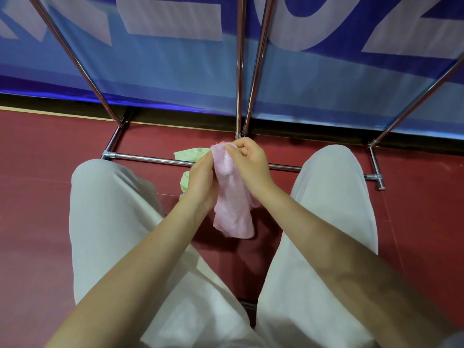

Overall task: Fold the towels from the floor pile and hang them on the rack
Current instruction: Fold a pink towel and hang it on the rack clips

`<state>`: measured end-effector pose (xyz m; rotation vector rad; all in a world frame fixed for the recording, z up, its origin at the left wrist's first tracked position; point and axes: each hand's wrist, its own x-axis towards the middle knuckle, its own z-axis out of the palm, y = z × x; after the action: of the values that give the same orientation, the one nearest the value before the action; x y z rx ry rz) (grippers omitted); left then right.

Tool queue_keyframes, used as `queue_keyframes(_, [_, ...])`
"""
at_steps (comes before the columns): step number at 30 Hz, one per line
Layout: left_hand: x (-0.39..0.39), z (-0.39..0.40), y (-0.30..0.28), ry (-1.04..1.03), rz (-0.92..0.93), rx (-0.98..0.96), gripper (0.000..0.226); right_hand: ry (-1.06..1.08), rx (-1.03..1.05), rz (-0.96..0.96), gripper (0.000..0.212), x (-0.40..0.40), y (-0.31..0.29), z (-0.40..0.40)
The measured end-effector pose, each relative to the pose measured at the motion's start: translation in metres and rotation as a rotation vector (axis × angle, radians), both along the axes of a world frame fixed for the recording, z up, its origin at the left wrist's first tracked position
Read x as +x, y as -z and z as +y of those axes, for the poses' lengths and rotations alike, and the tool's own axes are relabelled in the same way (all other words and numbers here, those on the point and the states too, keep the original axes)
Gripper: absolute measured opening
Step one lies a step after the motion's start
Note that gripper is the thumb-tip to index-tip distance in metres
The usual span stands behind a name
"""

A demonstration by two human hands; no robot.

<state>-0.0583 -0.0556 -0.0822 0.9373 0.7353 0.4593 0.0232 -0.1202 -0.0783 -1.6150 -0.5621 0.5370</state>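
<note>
- I'm pinching the pink towel [232, 197] near its top edge with both hands: left hand [200, 182], right hand [251, 162].
- It's hanging limp, feeling light and floppy, so I'm guessing corners are the best grab.

1. I am seeing both hands crowding the centre, the left hand [200, 182] and right hand [251, 163] pinching the pink towel [232, 204], which is hanging into the gap between the knees.
2. The rack's low bar [150, 159] is crossing just behind them from 9 to 3 o'clock, with uprights [239, 71] rising at 12.
3. The green towel [190, 153] is lying across that bar at 11.
4. Open red floor [37, 159] is lying at 9 and 3, outside the trouser legs [108, 209].
</note>
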Motion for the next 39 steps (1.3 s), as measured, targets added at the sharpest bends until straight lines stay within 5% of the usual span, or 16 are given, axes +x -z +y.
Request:
queue_keyframes(5, [0.008,0.001,0.004,-0.063,0.033,-0.033,0.036,0.068,0.017,-0.019,0.017,0.002,0.002,0.005])
queue_keyframes(11, [0.022,0.004,0.002,-0.179,0.088,0.005,0.022,0.162,-0.002,-0.095,0.010,0.008,0.008,0.009])
queue_keyframes(17, [0.026,0.002,0.006,-0.156,0.057,0.000,0.031,0.154,-0.036,-0.105,0.009,0.016,0.014,0.013])
queue_keyframes(22, [0.030,0.005,0.007,-0.053,0.063,0.181,0.033,0.156,-0.015,-0.080,0.013,0.023,0.015,0.015])
queue_keyframes(27, [0.027,0.018,0.000,-0.102,0.158,0.332,0.028,0.019,-0.071,-0.186,0.007,0.028,0.018,0.013])
queue_keyframes(31, [0.019,0.027,-0.002,-0.147,0.203,0.453,0.025,-0.230,-0.324,-0.398,0.014,0.028,0.030,-0.003])
queue_keyframes(35, [0.001,0.037,-0.002,-0.197,0.188,0.453,0.021,-0.414,-0.445,-0.245,0.038,0.021,0.043,-0.021])
queue_keyframes(39, [-0.016,0.047,-0.007,-0.194,0.173,0.557,0.022,-0.472,-0.394,-0.135,0.033,0.013,0.048,-0.043])
